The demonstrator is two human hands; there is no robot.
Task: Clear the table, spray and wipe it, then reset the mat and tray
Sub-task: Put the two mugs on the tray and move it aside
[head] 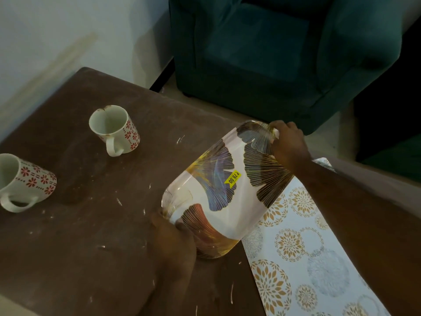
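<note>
Mat (293,265): gold and grey roundels, flat on the right side of the tabletop (79,258); the right forearm covers part of it and the lower frame edge cuts it off.
Left hand (175,236): grip clenched round the tray's near short end; fingertips hidden beneath.
Tray (227,201): oblong, leaf-printed, yellow sticker (232,177) mid-face. The long axis runs near-left to far-right, face tilted toward the camera. Its right edge is over the mat; contact unclear.
Right hand (289,144): grip wraps the far short end; rim blurred there.
Far mug (114,131): stands on the tabletop, left of the tray.
Near mug (25,181): cut by the left edge.
</note>
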